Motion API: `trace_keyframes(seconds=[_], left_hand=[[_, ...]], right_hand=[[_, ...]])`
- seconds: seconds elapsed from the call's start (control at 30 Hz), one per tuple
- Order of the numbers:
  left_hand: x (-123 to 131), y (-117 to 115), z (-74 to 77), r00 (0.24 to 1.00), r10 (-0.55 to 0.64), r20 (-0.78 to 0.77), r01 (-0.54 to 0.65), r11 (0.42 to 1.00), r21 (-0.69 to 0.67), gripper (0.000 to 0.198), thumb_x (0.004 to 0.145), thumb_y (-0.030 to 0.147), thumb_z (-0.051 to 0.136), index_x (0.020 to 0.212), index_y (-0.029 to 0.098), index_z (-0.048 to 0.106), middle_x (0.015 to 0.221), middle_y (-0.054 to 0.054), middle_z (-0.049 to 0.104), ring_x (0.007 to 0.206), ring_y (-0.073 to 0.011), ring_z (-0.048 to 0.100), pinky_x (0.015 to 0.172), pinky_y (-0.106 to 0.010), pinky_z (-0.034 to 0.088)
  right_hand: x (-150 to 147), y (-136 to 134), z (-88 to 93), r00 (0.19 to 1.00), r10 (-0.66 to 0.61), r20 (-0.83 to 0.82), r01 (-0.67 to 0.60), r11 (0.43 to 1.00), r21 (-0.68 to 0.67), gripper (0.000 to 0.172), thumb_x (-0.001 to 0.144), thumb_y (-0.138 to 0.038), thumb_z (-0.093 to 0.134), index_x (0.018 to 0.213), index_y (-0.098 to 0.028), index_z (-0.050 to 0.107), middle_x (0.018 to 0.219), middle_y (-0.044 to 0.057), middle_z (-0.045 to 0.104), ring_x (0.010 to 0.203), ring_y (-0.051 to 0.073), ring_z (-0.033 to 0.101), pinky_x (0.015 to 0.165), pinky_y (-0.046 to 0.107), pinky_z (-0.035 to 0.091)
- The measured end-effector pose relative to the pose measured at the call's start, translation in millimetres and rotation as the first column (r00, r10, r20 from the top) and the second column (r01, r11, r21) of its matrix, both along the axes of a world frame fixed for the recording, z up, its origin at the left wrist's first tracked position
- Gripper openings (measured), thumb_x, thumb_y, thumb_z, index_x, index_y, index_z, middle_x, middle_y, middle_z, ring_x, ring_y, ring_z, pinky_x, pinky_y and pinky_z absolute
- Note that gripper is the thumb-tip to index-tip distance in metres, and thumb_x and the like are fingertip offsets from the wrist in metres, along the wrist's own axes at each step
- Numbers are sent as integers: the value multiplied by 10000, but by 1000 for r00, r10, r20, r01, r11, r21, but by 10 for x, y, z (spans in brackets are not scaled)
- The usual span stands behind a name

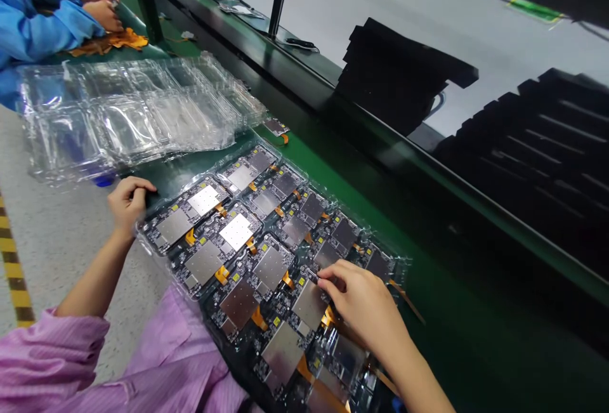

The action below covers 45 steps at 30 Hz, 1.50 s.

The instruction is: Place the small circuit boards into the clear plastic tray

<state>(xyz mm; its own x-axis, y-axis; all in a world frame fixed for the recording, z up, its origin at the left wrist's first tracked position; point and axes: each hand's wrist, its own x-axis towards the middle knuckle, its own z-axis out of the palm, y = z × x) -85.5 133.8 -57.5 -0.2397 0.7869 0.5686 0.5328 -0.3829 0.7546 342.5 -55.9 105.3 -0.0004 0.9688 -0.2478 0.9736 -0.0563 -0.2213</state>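
Observation:
A clear plastic tray [151, 251] holds several dark circuit boards [271, 268] with silver metal shields and orange flex cables. My right hand [364, 295] is over the tray's right part, thumb and forefinger pinched on the edge of one circuit board [311, 304] lying among the others. Just past the tray's left corner is my left hand [127, 203], its fingers curled closed by the table edge. Whatever may be inside those fingers is hidden.
Stacked clear plastic trays [128, 118] lie beyond the boards, overhanging the green table [328, 169]. A small board [276, 126] sits beside them. Farther left, a co-worker's blue sleeve [52, 26] rests near orange flex cables [114, 42]. Black racks [394, 77] stand beyond the dark rail.

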Motion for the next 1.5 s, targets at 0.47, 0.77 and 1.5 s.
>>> trace_keyframes(seconds=[0.47, 0.77, 1.5], left_hand=[[-38, -9, -1, 999, -6, -49, 5, 1000, -22, 219, 840, 160, 467, 707, 130, 638, 760, -54, 639, 774, -155, 579, 794, -297, 461], [42, 1, -39, 998, -56, -28, 56, 998, -9, 240, 870, 177, 459, 711, 170, 639, 763, -50, 640, 776, -174, 582, 781, -308, 437], [225, 93, -183, 995, -88, 53, 89, 996, -21, 264, 935, 264, 458, 721, 221, 606, 775, -23, 644, 788, -189, 598, 779, -311, 449]], right_hand=[[-234, -290, -14, 945, 326, 18, -326, 944, 43, 499, 836, -366, 830, 1259, -199, 624, 1214, 96, 622, 1039, 302, 630, 861, 454, 571], [106, 416, 674, 985, 92, -143, -86, 995, 47, 332, 986, -510, 519, 1066, -290, 755, 1134, 20, 695, 978, 264, 668, 832, 358, 549], [306, 3329, -512, 966, -122, 227, 87, 984, 156, 584, 1012, -339, 556, 1515, -87, 399, 1438, 173, 482, 1279, 304, 492, 1039, 312, 395]])
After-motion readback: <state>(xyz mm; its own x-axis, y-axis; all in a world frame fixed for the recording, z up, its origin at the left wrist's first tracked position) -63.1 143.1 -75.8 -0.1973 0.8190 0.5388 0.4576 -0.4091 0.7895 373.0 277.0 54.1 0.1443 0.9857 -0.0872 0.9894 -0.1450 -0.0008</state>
